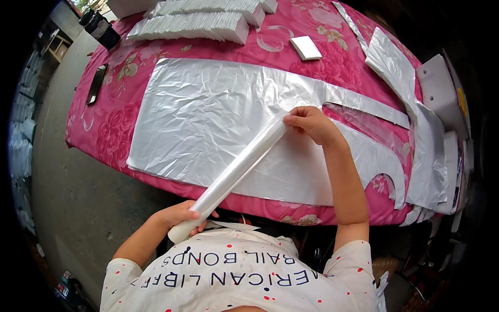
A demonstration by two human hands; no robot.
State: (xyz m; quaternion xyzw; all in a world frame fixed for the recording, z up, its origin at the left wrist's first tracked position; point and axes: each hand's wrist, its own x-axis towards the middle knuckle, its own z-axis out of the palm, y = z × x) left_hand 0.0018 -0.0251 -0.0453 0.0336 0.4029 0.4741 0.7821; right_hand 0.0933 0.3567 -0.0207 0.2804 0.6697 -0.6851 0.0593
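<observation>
A long strip of thin whitish plastic film (234,174), folded or rolled into a tube, slants across my front. Its lower end is wrapped by the fingers of my left hand (183,214), close to my shirt. At the upper end my right hand (311,125) pinches the film between thumb and fingers. Beneath it lies a flat stack of silvery-white plastic sheets (192,109), crinkled on top. Two long strap-like parts with rounded cut-outs run from the stack's right side. Some of my right fingertips are hidden behind the film.
A pink flowered cloth (117,130) covers the table. Piles of folded white packets (192,28) stand at the back, with one small white packet (306,48) apart. A phone (97,83) and dark bottle (100,28) are left. More plastic sheets (429,151) and a white box (442,93) crowd the right edge.
</observation>
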